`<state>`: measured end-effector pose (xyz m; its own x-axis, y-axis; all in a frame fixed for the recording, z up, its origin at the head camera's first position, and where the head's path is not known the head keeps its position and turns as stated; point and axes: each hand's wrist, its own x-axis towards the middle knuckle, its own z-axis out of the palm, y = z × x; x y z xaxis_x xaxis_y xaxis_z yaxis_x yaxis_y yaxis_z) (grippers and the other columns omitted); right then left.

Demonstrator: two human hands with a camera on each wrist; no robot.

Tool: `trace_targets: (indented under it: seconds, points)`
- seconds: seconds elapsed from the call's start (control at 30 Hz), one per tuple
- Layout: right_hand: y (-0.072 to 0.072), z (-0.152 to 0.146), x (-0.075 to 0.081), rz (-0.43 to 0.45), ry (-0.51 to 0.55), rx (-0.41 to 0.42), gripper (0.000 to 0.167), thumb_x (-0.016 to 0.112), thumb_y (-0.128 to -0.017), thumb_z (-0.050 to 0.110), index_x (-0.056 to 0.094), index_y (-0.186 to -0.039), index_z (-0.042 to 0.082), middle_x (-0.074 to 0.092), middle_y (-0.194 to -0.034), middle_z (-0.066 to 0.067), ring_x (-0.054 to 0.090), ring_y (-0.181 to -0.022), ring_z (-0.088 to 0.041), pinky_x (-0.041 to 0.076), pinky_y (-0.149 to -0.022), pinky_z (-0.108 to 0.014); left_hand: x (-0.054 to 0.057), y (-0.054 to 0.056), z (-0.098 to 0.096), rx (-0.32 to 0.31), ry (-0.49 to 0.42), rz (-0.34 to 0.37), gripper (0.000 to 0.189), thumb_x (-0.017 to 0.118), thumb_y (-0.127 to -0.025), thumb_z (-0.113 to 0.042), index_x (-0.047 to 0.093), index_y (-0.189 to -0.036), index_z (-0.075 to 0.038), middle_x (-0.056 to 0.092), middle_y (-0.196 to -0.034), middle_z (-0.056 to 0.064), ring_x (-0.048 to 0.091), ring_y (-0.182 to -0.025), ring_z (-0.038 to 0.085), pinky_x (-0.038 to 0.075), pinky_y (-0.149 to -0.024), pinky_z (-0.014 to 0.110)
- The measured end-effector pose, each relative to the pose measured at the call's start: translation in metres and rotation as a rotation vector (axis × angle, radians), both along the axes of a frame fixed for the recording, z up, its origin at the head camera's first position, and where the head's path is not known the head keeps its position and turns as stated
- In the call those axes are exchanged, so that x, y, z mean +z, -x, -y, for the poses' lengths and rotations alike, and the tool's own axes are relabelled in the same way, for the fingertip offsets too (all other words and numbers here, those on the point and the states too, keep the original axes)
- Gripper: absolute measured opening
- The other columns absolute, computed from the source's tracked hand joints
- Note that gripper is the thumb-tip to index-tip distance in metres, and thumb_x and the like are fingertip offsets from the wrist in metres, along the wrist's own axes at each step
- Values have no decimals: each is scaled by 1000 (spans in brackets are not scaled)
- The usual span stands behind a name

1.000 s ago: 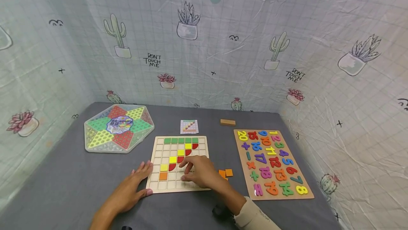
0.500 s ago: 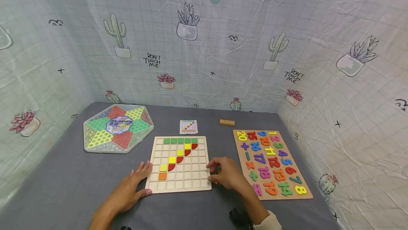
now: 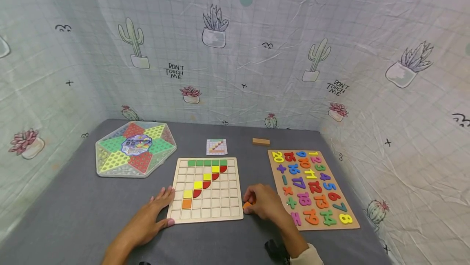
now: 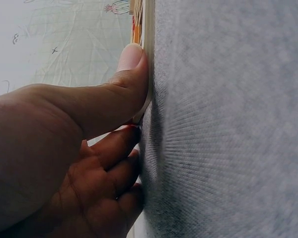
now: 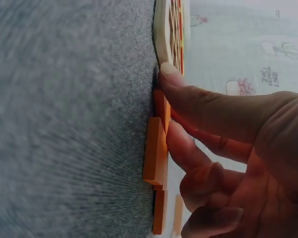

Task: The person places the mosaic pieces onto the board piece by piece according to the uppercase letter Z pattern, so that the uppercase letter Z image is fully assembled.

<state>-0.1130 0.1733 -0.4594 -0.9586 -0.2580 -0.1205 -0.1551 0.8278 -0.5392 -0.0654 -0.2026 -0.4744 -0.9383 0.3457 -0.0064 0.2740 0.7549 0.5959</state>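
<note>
A square wooden grid board (image 3: 220, 215) lies in the middle of the table in the head view. It carries a row of green square tiles (image 3: 207, 162), a diagonal of yellow squares (image 3: 198, 185) and red quarter-round tiles (image 3: 197, 193), and one orange square (image 3: 186, 204). With fingers spread, my left hand (image 3: 150, 218) rests along the board's left edge; its thumb (image 4: 131, 62) touches the rim. Right of the board, my right hand (image 3: 266, 203) pinches a loose orange square tile (image 5: 162, 105) between thumb and fingers. More orange tiles (image 5: 155, 151) lie beside it on the cloth.
A small pattern card (image 3: 216, 147) lies behind the board, with a wooden block (image 3: 261, 141) to its right. A number board (image 3: 293, 199) stands close to the right forearm. A hexagonal star-patterned game box (image 3: 136, 149) sits at the back left.
My right hand has moved right, from above the board to the loose orange tiles beside it, and its fingers have closed around one. The left hand has stayed at the board's edge.
</note>
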Motion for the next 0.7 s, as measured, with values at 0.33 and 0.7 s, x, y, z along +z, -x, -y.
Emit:
trace_targets:
  seconds: [0.33,0.7]
  points:
    - [-3,3,3,-20,-31,-57,34,99,-75,24,66,-84,20,57,-72,5,52,-65,-12,38,-56,-26,0,-1,0,5,-4,13,85,85,-87,-23,46,-158,2,38,-169,21,29,-159,47,25,-125,72]
    - [-3,15,3,-117,90,-45,20,92,-84,23,73,-85,25,59,-70,11,52,-65,-8,39,-56,-23,0,-2,0,13,3,-4,84,84,-87,-24,47,-158,0,39,-170,18,30,-160,44,26,-123,69]
